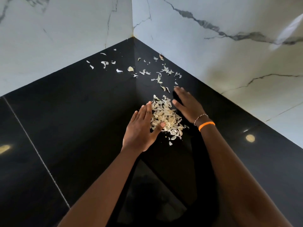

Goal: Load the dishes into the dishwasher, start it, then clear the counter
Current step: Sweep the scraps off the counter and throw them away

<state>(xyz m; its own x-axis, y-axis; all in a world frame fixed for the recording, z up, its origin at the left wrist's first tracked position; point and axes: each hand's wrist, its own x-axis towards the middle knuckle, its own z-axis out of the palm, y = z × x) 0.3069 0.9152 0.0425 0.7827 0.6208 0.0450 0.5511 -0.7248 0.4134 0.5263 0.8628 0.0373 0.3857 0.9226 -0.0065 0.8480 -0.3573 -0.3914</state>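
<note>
Head view: black counter (68,122) runs into a corner between two marble walls (213,66). Pile of pale peels (165,117) sits near frame centre, flanked by both hands. Left hand (141,128) lies at 9 o'clock of the pile, fingers straight and flat, thumb tip touching the pile's near edge; grasping nothing. Right hand (188,106) at 3 o'clock of the pile, fingers extended, palm turned toward the peels, likewise grasping nothing; orange band (206,125) and a thin bracelet on that wrist. Loose scraps (157,74) lie scattered from 10 to 1 o'clock of the pile, reaching back toward the corner, well apart from the hands. No dishes and no dishwasher in view, so cannot tell from this frame whether loading and starting are done. Judgement: counter-clearing stage, partway; most peels appear gathered, stray bits toward the corner not yet collected, nothing lifted off the counter yet.
</note>
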